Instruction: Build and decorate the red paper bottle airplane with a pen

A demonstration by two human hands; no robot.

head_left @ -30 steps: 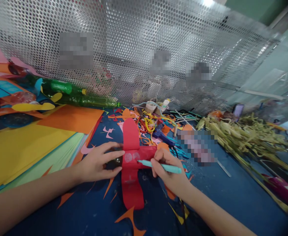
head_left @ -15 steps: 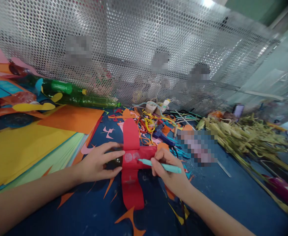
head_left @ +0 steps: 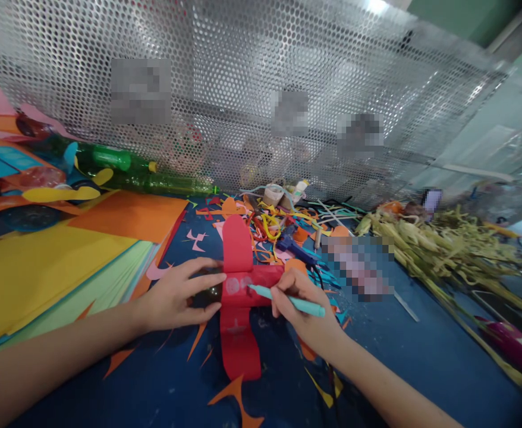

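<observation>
A bottle wrapped in red paper, with a red paper strip like two wings (head_left: 238, 351) across it, lies on the blue table in front of me. Pale markings show on the strip's middle. My left hand (head_left: 185, 291) curls its fingers around the bottle's dark bare end (head_left: 211, 292), fingertips against the red strip's edge. Pinched in my right hand (head_left: 303, 303) is a light-blue marker pen (head_left: 308, 305), its tip on the markings near the strip's right edge. The right hand's side rests by the red-wrapped body.
Yellow (head_left: 42, 267) and orange paper sheets (head_left: 131, 214) are stacked left. Green plastic bottles (head_left: 154, 179) lie behind them. Coloured scraps, a blue glue gun (head_left: 297, 246) and its cable sit beyond the bottle. Dried husks (head_left: 448, 244) lie right. A perforated metal panel (head_left: 243, 71) stands behind.
The marker pen's tip has shifted slightly left and up on the red paper, with my right hand following. My left hand and the bottle stay put.
</observation>
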